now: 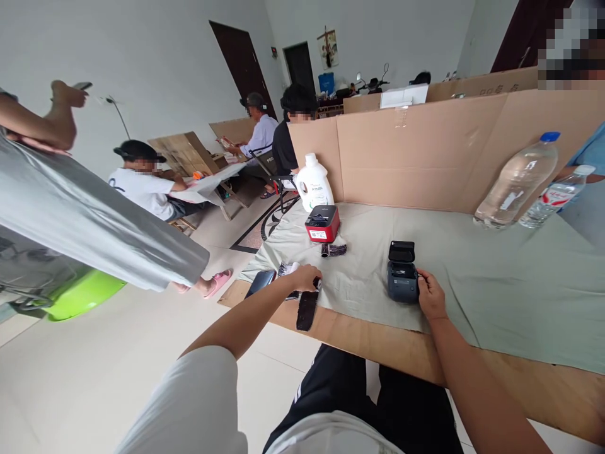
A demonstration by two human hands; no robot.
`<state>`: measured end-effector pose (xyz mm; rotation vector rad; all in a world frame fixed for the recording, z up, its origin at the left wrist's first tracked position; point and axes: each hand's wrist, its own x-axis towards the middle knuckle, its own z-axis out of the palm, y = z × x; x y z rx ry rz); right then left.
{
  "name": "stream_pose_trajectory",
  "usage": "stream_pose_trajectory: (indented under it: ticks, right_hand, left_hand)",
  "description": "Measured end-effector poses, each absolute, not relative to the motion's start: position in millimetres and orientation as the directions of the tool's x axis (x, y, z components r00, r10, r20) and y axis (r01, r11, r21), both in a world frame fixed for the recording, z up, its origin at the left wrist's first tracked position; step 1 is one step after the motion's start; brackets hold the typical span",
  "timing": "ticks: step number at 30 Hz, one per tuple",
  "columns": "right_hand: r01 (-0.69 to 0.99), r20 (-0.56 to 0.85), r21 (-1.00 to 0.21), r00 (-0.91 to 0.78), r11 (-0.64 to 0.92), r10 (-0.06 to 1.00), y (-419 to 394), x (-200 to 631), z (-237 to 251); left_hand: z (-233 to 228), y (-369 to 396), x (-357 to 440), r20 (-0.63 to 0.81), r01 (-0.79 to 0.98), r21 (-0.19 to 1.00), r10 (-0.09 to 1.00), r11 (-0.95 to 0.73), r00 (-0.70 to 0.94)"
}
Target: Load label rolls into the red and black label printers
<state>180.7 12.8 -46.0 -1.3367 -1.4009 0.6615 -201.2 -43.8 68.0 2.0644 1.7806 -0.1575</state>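
1. Left hand [305, 277] grips a black strip roll [308, 307] at the table edge [378, 343].
2. Right hand [430, 295] steadies the dark printer [402, 274], lid up.
3. Compartment looks empty, roll apparently not loaded.

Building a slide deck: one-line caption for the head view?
Right hand steadies an open dark label printer while left hand holds a black strip at the cloth-covered table.

Print on the white jug [314, 183] is too small to read.
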Motion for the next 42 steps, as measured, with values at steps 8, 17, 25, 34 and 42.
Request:
stream_pose_trajectory:
  ticks: [8, 17, 25, 34, 42]
  right_hand:
    - [0.387, 0.295, -0.897, 0.158, 0.216, 0.942, 13.0, 181.9, -46.3]
    - [0.374, 0.297, -0.900, 0.154, 0.223, 0.942, 11.5, 180.5, -43.5]
    - [0.318, 0.313, -0.914, 0.162, 0.251, 0.936, 11.6, 178.1, -44.0]
    - [0.160, 0.285, -0.953, 0.180, 0.258, 0.941, 10.1, 175.6, -42.8]
    - [0.189, 0.442, -0.888, 0.095, 0.420, 0.892, 7.1, 182.4, -40.5]
  left_hand:
    - [66.6, 16.5, -192.4, -0.172, 0.946, 0.248, 0.971, 0.207, -0.168]
    - [40.9, 44.4, -187.6, -0.110, 0.926, 0.301, 0.973, 0.226, -0.201]
    - [61.5, 39.6, -151.2, -0.100, 0.534, 0.842, 0.995, 0.072, 0.024]
    - [83.4, 46.4, -55.3, 0.070, 0.500, 0.760, 0.817, -0.416, 0.573]
    - [82.0, 62.6, 14.0, -0.070, 0.635, 0.202, 0.636, -0.745, 0.768]
